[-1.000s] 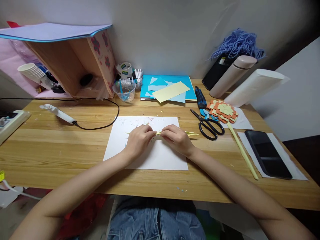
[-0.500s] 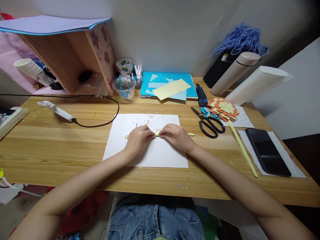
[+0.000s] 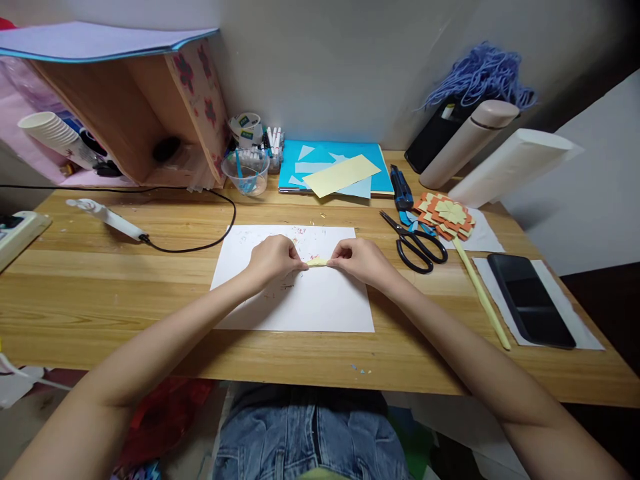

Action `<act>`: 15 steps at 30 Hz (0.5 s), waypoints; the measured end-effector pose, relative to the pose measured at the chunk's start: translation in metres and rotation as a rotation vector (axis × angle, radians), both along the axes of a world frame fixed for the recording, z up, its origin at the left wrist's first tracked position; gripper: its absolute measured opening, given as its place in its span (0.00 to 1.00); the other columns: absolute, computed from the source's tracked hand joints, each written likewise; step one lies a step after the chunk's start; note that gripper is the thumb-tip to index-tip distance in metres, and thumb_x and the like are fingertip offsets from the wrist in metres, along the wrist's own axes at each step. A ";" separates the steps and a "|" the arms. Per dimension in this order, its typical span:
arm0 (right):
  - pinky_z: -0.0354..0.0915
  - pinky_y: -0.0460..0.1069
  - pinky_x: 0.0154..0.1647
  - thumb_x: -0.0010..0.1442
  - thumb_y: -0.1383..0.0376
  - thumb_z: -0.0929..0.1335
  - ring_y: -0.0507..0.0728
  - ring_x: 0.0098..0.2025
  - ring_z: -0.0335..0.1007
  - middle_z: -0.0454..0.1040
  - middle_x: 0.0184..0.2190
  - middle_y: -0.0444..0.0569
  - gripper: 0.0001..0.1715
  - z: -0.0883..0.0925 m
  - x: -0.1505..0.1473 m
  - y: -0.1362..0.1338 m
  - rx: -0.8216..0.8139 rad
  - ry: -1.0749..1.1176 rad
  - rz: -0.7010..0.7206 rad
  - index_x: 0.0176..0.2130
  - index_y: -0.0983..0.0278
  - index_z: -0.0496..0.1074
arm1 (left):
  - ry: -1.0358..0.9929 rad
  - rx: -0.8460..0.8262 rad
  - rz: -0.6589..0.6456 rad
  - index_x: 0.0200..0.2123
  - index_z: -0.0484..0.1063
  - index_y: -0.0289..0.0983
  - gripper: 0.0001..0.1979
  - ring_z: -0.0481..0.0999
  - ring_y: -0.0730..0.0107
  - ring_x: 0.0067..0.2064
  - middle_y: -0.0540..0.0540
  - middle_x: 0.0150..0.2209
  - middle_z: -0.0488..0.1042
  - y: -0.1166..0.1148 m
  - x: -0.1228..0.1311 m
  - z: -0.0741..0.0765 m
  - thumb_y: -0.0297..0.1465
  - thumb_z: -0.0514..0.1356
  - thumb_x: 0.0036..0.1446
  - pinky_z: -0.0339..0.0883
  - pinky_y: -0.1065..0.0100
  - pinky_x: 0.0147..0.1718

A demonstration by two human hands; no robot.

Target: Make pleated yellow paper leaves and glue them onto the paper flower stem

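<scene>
A narrow yellow paper strip stretches between my two hands, above a white sheet with small coloured marks. My left hand pinches its left part between thumb and fingers. At the other side my right hand pinches the strip near its right part. Only the short middle piece shows; the ends are hidden by the fingers. Black-handled scissors lie to the right of the sheet, beside an orange and yellow paper flower on a pale yellow stem.
A glue gun with a black cable lies at the left. Blue sheets, a clear cup and a cutter stand or lie at the back. A phone rests on white paper at the right.
Both hands have shifted slightly up the sheet. More of the strip shows between the fingertips, and its ends no longer show beyond the hands.
</scene>
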State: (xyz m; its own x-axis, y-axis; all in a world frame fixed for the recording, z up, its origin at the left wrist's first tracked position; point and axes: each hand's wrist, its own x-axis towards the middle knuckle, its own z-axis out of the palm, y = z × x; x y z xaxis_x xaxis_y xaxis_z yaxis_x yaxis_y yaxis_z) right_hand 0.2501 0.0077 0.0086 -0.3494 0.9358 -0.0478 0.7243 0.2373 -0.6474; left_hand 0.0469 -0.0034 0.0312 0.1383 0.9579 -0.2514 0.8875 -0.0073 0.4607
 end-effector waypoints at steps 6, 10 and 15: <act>0.56 0.45 0.23 0.44 0.60 0.73 0.52 0.26 0.67 0.74 0.23 0.43 0.09 0.008 0.007 0.016 -0.096 -0.120 0.042 0.21 0.63 0.73 | 0.090 -0.066 -0.045 0.20 0.73 0.39 0.10 0.71 0.67 0.27 0.49 0.24 0.75 0.012 0.000 0.005 0.39 0.67 0.38 0.54 0.69 0.23; 0.56 0.45 0.23 0.44 0.60 0.73 0.52 0.26 0.68 0.74 0.23 0.43 0.09 0.009 0.010 0.022 -0.135 -0.148 0.065 0.22 0.63 0.73 | 0.040 -0.053 -0.047 0.23 0.73 0.38 0.12 0.71 0.68 0.27 0.50 0.25 0.75 0.012 -0.004 -0.001 0.39 0.67 0.38 0.53 0.70 0.22; 0.57 0.45 0.24 0.44 0.60 0.73 0.52 0.27 0.68 0.75 0.24 0.44 0.09 0.010 0.010 0.020 -0.136 -0.135 0.049 0.22 0.64 0.74 | -0.029 0.234 -0.236 0.32 0.75 0.40 0.05 0.71 0.70 0.32 0.50 0.32 0.75 -0.003 -0.001 -0.012 0.30 0.62 0.48 0.55 0.71 0.25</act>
State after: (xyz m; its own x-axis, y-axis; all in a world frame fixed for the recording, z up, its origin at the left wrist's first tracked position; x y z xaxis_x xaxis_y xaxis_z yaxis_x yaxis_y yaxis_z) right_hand 0.2596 0.0278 0.0182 -0.3763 0.8995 -0.2219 0.7966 0.1918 -0.5733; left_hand 0.0458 -0.0062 0.0196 0.3667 0.9301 -0.0209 0.8355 -0.3194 0.4471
